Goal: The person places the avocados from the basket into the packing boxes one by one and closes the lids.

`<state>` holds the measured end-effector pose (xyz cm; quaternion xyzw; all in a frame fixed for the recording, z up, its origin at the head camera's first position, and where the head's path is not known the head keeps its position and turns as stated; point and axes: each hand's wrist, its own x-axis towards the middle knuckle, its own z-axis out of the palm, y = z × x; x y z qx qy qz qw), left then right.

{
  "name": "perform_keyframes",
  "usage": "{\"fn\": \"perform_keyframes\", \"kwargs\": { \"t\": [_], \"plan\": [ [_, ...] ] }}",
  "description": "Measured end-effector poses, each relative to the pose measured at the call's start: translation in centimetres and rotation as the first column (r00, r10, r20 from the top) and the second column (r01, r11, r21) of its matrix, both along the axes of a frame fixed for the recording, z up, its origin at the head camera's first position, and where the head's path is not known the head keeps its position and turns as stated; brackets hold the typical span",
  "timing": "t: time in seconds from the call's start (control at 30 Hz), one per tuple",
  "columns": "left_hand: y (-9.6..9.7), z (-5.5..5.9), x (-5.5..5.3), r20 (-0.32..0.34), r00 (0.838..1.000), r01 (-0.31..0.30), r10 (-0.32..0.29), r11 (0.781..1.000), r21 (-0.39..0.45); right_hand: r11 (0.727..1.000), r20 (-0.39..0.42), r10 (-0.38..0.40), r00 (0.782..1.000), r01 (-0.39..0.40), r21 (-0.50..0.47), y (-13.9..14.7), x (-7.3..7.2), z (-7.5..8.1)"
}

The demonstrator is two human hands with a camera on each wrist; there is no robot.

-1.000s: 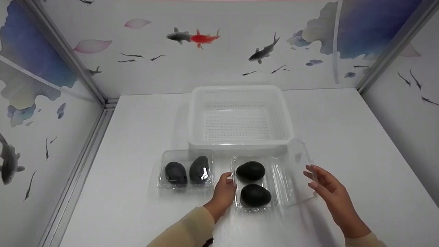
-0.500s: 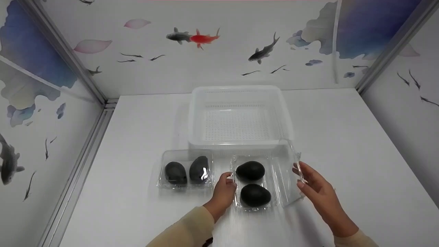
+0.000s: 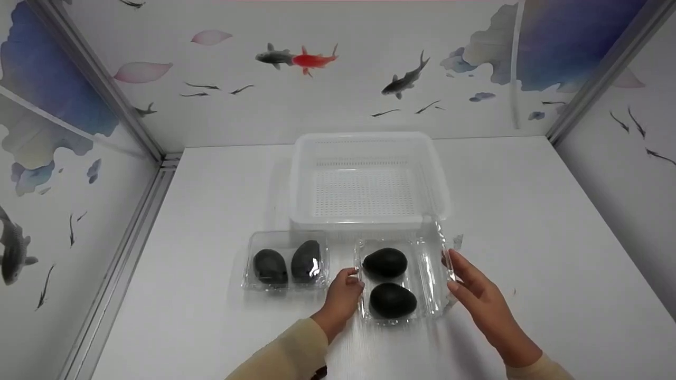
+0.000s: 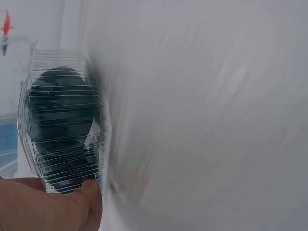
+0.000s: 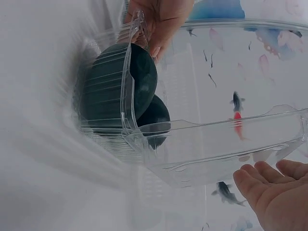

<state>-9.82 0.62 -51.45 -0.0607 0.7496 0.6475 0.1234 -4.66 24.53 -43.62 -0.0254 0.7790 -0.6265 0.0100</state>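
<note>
My left hand [image 3: 340, 300] grips the left edge of an open clear plastic clamshell box [image 3: 392, 322], its thumb on the box's side in the left wrist view. Inside lie two dark green, smooth avocados, an upper one [image 3: 385, 263] and a lower one [image 3: 393, 301]. The box's hinged lid [image 5: 216, 149] stands raised on the right side. My right hand [image 3: 483, 303] is at the lid's outer side; in the right wrist view its fingers [image 5: 262, 180] are extended and lie right against the lid.
Left of the box sits a second clear clamshell [image 3: 248, 269], its lid down over two dark avocados [image 3: 270, 266]. A white perforated basket [image 3: 364, 217] stands behind both boxes. Fish-patterned walls [image 3: 348, 100] enclose the white table [image 3: 211, 211] at the back and sides.
My right hand has moved left, and the lid has tilted from lying further out to standing steeper toward the avocados. The left hand and the box body have stayed put.
</note>
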Motion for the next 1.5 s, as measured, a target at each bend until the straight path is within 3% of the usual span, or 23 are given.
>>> {"fn": "perform_keyframes", "kwargs": {
  "t": [0.23, 0.43, 0.67, 0.8, 0.97, 1.27, 1.5],
  "plan": [
    [-0.3, 0.1, -0.2, 0.026, 1.000, -0.001, 0.000, 0.999, 0.044, 1.000, -0.001, 0.015, 1.000, -0.015, 0.014, -0.6, 0.0, -0.2],
    [-0.4, 0.2, -0.3, 0.042, 0.999, 0.027, -0.028, 0.999, 0.033, 0.999, 0.013, 0.041, 0.999, -0.042, 0.031, -1.1, -0.1, -0.4],
    [-0.3, 0.2, -0.2, 0.045, 0.999, 0.021, -0.022, 1.000, 0.015, 0.988, -0.120, 0.074, 0.990, -0.057, 0.140, -1.9, -0.1, -0.8],
    [-0.3, 0.2, -0.2, 0.030, 0.999, 0.026, -0.026, 1.000, 0.011, 0.975, -0.119, 0.074, 0.990, -0.047, 0.215, -2.4, -0.2, -0.8],
    [-0.4, 0.1, -0.1, 0.030, 0.999, 0.024, -0.025, 1.000, 0.019, 0.944, -0.071, 0.105, 0.992, -0.077, 0.322, -3.2, -0.2, -0.7],
    [-0.4, 0.0, 0.0, 0.018, 1.000, 0.023, -0.024, 0.999, 0.026, 0.877, -0.176, 0.229, 0.957, -0.125, 0.463, -4.5, -0.7, -1.0],
    [-0.6, -0.2, -0.2, -0.014, 0.998, 0.054, -0.054, 0.999, 0.002, 0.821, -0.111, 0.292, 0.950, -0.190, 0.539, -5.1, -0.7, -1.6]
  ]
}}
